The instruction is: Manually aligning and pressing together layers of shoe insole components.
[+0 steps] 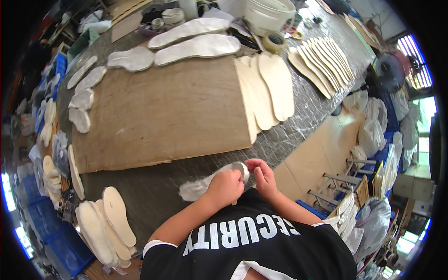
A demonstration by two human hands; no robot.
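A fluffy white insole (pixel 195 189) is at the near edge of the table, close to my body. My left hand (pixel 226 187) is closed round it, knuckles up. The insole's right end curls upward and shows a smooth pale strip (pixel 242 171). At that curled end is my right hand (pixel 264 179), its fingers bent against the edge and its thumb raised; the fingertips are partly hidden. Just beyond my hands lies a brown board (pixel 163 112) with pale cream insoles (pixel 275 86) overlapping at its right side.
White fluffy insoles (pixel 196 49) line the board's far edge, and smaller white pieces (pixel 81 120) its left. A fanned row of insoles (pixel 322 65) lies far right, near a tape roll (pixel 274 42) and white bucket (pixel 268 16). More insoles (pixel 119 217) are stacked near left.
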